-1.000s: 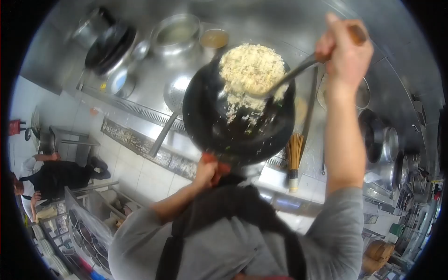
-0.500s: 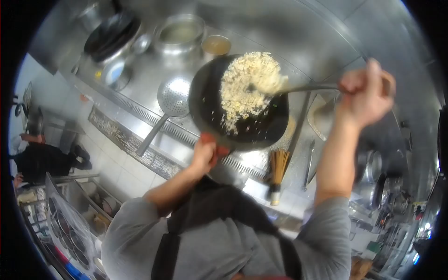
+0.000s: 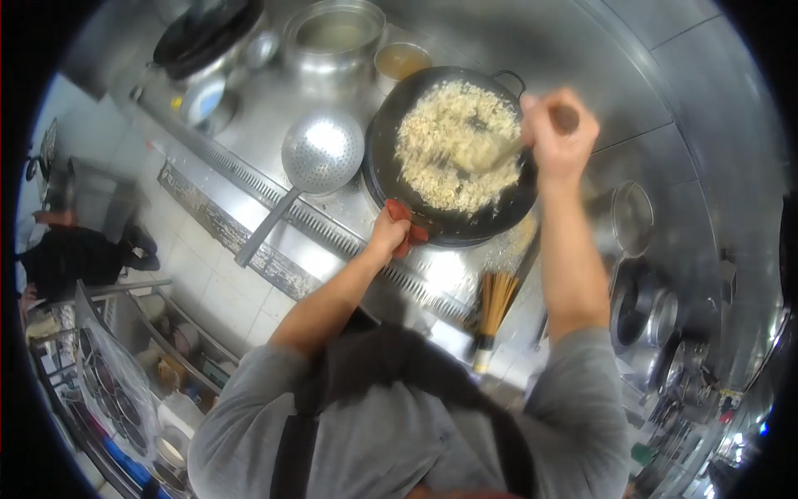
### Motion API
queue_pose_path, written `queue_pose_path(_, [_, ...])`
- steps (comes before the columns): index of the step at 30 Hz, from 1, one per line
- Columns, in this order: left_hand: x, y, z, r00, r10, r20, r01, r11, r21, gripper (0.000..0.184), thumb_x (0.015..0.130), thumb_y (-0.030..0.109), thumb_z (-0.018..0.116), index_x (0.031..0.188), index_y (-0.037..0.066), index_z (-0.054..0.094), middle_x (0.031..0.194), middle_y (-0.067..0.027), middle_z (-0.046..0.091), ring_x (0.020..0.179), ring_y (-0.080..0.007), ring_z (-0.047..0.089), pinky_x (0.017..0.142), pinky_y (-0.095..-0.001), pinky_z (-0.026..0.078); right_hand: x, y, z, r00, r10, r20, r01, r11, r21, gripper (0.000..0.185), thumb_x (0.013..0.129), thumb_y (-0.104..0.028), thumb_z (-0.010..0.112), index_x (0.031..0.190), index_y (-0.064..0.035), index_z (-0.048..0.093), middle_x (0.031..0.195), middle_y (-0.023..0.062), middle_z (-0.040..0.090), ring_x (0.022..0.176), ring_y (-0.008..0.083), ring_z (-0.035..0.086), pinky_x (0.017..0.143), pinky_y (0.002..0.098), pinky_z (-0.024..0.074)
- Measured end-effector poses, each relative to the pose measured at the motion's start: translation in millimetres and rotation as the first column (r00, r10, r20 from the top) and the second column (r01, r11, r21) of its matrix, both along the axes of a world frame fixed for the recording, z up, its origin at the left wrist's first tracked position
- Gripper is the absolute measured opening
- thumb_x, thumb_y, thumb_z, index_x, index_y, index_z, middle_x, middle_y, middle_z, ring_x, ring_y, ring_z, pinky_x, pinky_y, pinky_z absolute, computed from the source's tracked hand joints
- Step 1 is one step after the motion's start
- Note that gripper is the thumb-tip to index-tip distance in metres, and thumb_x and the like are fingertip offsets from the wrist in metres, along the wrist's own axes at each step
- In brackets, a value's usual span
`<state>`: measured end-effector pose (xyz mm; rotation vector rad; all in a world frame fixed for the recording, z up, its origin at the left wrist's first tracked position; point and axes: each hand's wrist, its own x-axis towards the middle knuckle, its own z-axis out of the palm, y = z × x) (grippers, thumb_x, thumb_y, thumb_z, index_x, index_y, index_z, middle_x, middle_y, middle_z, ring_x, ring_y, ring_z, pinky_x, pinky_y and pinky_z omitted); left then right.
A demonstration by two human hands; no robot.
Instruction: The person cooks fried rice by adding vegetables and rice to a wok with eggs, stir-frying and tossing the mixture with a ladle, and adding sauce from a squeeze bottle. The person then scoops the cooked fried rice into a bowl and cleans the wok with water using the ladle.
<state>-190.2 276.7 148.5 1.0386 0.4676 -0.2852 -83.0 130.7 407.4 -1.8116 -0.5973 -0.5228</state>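
A black wok sits on the stove, holding loose fried rice with pale yellow bits. My left hand is closed on a red cloth at the wok's near rim, and the cloth covers what lies under it. Over the wok's right side, my right hand grips a ladle by its wooden handle end. The ladle's head is down in the rice, blurred and partly covered. A second loop handle shows at the far rim.
Left of the wok lies a perforated strainer. Behind are a metal pot and a bowl of brownish liquid. A bamboo brush stands near the front edge; a sieve is at right. Another person is far left.
The wok has gone from tilted to lying flatter, and the rice has spread across it. My right hand has moved left and the ladle now stands steeper. My left hand still grips the cloth.
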Motion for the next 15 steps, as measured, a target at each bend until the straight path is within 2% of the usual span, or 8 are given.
queue_pose_path(2, [4.6,-1.2,-20.3,1.000,0.004,0.020,-0.004,0.999,0.041,0.032,0.074,-0.006,0.043,0.104,0.006,0.042,0.077,-0.0178,0.063,0.052,-0.0194,0.055,0.041,-0.0319,0.043,-17.3,-3.8,34.5,0.995,-0.085,0.047,0.088,0.994,-0.062,0.020,0.075,-0.010,0.073,0.065,-0.0032,0.057,0.058,-0.0003,0.054,0.054,0.0061,0.047,0.051,0.0214,0.0358])
queue_pose_path(3, [3.6,-1.2,-22.7,0.999,0.017,0.036,-0.019,0.997,0.078,0.033,0.074,-0.006,0.044,0.104,0.006,0.042,0.077,-0.0162,0.063,0.053,-0.0184,0.053,0.042,-0.0317,0.043,-26.1,-11.0,43.6,0.997,-0.067,0.038,0.066,0.998,0.022,0.020,0.077,-0.009,0.072,0.065,-0.0024,0.057,0.058,0.0006,0.054,0.052,0.0074,0.047,0.049,0.0217,0.0358])
queue_pose_path(4, [4.4,-0.7,-24.1,0.999,0.016,0.033,-0.019,0.997,0.081,0.033,0.074,-0.006,0.044,0.104,0.006,0.042,0.077,-0.0162,0.063,0.053,-0.0184,0.053,0.042,-0.0317,0.043,-32.7,-17.4,47.6,0.996,0.053,0.072,-0.068,0.973,0.221,0.017,0.079,-0.004,0.068,0.067,-0.0013,0.056,0.056,0.0030,0.052,0.048,0.0097,0.046,0.044,0.0229,0.0356])
queue_pose_path(6, [3.2,1.3,-7.8,0.999,-0.013,-0.037,0.017,0.992,0.121,0.034,0.073,-0.006,0.045,0.104,0.006,0.042,0.076,-0.0147,0.063,0.054,-0.0171,0.053,0.043,-0.0319,0.044,-22.8,-38.2,40.0,0.946,0.237,0.223,-0.304,0.887,0.347,0.015,0.079,0.002,0.064,0.069,0.0005,0.053,0.055,0.0056,0.051,0.045,0.0114,0.045,0.040,0.0248,0.0344])
queue_pose_path(8, [5.4,-2.0,-20.0,1.000,0.026,-0.007,-0.025,0.992,0.126,0.031,0.073,-0.005,0.047,0.103,0.004,0.044,0.078,-0.0144,0.062,0.054,-0.0173,0.054,0.045,-0.0308,0.044,3.4,-31.8,-8.7,0.992,-0.027,0.123,-0.034,0.883,0.469,0.018,0.080,0.002,0.062,0.068,0.0004,0.049,0.052,0.0057,0.048,0.042,0.0116,0.042,0.039,0.0256,0.0321])
queue_pose_path(10, [5.9,-2.6,-25.0,0.998,0.062,0.025,-0.064,0.989,0.132,0.029,0.072,-0.003,0.048,0.101,0.001,0.046,0.080,-0.0142,0.061,0.055,-0.0175,0.055,0.046,-0.0297,0.044,15.0,-27.6,-18.3,0.994,0.108,0.026,-0.107,0.854,0.509,0.018,0.080,0.001,0.063,0.068,-0.0006,0.050,0.051,0.0052,0.046,0.041,0.0119,0.042,0.038,0.0265,0.0323])
queue_pose_path(13, [6.4,0.3,-30.5,0.998,-0.010,-0.055,0.016,0.995,0.103,0.031,0.072,-0.002,0.050,0.103,0.000,0.047,0.079,-0.0117,0.059,0.058,-0.0181,0.056,0.051,-0.0312,0.046,9.9,-10.1,19.7,0.995,0.058,-0.086,-0.021,0.926,0.377,0.017,0.080,0.001,0.063,0.068,0.0002,0.050,0.050,0.0050,0.045,0.041,0.0124,0.043,0.038,0.0275,0.0333])
queue_pose_path(15, [8.8,1.2,-54.5,0.998,-0.061,0.007,0.059,0.979,0.194,0.031,0.074,-0.005,0.042,0.101,0.008,0.040,0.087,-0.0258,0.066,0.056,-0.0218,0.058,0.041,-0.0311,0.041,-10.9,-8.5,41.7,0.998,0.063,-0.030,-0.046,0.919,0.392,0.017,0.080,0.001,0.063,0.068,0.0002,0.050,0.050,0.0047,0.046,0.041,0.0120,0.042,0.039,0.0273,0.0335])
